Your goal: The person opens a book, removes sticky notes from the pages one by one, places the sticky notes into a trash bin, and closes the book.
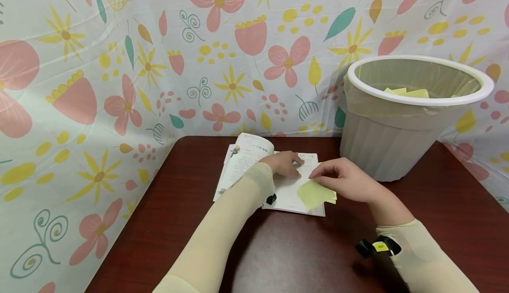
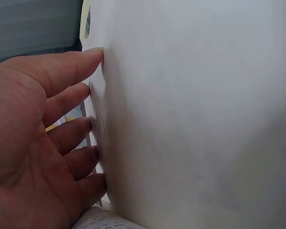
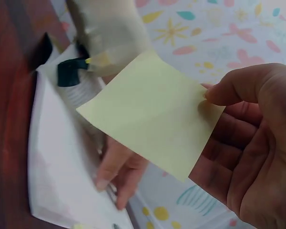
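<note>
An open book (image 1: pixel 286 195) with printed pages lies on the table. My left hand (image 1: pixel 283 163) rests on its right-hand page, and in the left wrist view the thumb and fingertips touch the paper (image 2: pixel 190 95). Between thumb and fingers, my right hand (image 1: pixel 347 180) pinches a pale yellow sticky note (image 3: pixel 152 114) by one corner. The note is held over the right part of the book, tilted. More yellow paper (image 1: pixel 332 200) sticks out past the book's right edge.
A grey waste bin (image 1: pixel 381 138) with a white rim and a clear liner stands at the right back, yellow papers (image 1: pixel 413 93) inside. The dark red-brown table (image 1: pixel 278 249) meets a flower-patterned cloth (image 1: pixel 159 85) behind and at the left.
</note>
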`<action>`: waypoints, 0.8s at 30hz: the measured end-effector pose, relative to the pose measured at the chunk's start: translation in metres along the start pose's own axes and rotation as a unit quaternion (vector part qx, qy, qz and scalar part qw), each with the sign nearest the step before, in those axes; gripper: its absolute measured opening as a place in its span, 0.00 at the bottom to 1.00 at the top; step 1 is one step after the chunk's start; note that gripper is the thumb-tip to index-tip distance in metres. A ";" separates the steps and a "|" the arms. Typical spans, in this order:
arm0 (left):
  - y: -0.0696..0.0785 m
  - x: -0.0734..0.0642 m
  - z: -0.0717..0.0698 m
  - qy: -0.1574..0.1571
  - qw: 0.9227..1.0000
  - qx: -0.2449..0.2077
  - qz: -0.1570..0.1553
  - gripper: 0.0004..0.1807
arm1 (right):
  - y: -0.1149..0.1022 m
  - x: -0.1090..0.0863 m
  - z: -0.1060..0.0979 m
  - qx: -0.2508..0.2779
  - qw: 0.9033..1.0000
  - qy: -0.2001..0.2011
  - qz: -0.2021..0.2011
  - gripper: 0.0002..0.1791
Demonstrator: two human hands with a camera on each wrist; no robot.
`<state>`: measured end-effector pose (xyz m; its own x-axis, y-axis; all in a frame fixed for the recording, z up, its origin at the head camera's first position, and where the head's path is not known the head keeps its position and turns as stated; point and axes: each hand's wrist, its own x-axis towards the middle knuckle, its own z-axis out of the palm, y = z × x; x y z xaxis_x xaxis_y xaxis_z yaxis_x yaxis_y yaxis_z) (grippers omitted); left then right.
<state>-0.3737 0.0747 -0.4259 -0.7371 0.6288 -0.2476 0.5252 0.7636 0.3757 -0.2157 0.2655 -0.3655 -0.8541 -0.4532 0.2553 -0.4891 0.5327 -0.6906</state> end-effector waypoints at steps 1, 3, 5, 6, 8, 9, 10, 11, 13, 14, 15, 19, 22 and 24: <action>0.000 0.000 0.000 0.000 1.000 -0.001 -0.002 0.31 | -0.001 0.000 -0.003 0.004 1.000 0.006 -0.006 0.09; 0.000 -0.001 -0.001 -0.002 1.000 -0.002 -0.010 0.30 | -0.004 0.000 -0.008 0.009 1.000 0.017 -0.021 0.09; -0.001 -0.003 -0.002 -0.004 1.000 0.000 -0.012 0.30 | -0.009 0.000 -0.016 0.017 0.999 0.026 -0.038 0.10; -0.001 -0.003 -0.003 -0.005 1.000 0.000 -0.015 0.30 | -0.012 0.001 -0.020 0.021 0.998 0.030 -0.046 0.10; -0.001 -0.005 -0.004 -0.007 1.000 -0.001 -0.016 0.30 | -0.021 0.003 -0.030 0.021 0.997 0.035 -0.062 0.10; -0.001 -0.005 -0.005 -0.008 1.000 -0.003 -0.015 0.30 | -0.027 0.004 -0.036 0.021 0.997 0.037 -0.070 0.10; -0.002 -0.006 -0.005 -0.009 1.000 -0.005 -0.015 0.30 | -0.033 0.006 -0.043 0.020 0.996 0.038 -0.077 0.11; -0.002 -0.006 -0.005 -0.010 1.000 -0.009 -0.016 0.30 | -0.039 0.007 -0.050 0.017 0.996 0.038 -0.085 0.11; -0.002 -0.007 -0.005 -0.013 1.000 -0.016 -0.015 0.31 | -0.053 0.011 -0.066 0.011 0.995 0.033 -0.098 0.12; -0.002 -0.007 -0.005 -0.014 1.000 -0.019 -0.013 0.31 | -0.060 0.013 -0.075 0.007 0.994 0.029 -0.104 0.12; -0.003 -0.006 -0.004 -0.015 1.000 -0.020 -0.010 0.31 | -0.067 0.015 -0.083 0.006 0.994 0.024 -0.108 0.12; -0.004 -0.003 -0.003 -0.013 1.000 -0.013 -0.004 0.31 | -0.095 0.026 -0.119 -0.023 0.993 0.012 -0.114 0.13; -0.004 -0.001 -0.002 -0.013 1.000 -0.005 -0.007 0.31 | -0.113 0.036 -0.146 -0.042 0.994 0.017 -0.096 0.13; -0.004 -0.001 -0.002 -0.014 1.000 -0.003 -0.009 0.31 | -0.121 0.043 -0.164 -0.034 0.996 0.028 -0.080 0.12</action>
<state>-0.3763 0.0711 -0.4252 -0.7344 0.6187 -0.2789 0.5090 0.7740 0.3767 -0.2229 0.2991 -0.1597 -0.7714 -0.4973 0.3970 -0.6295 0.5050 -0.5905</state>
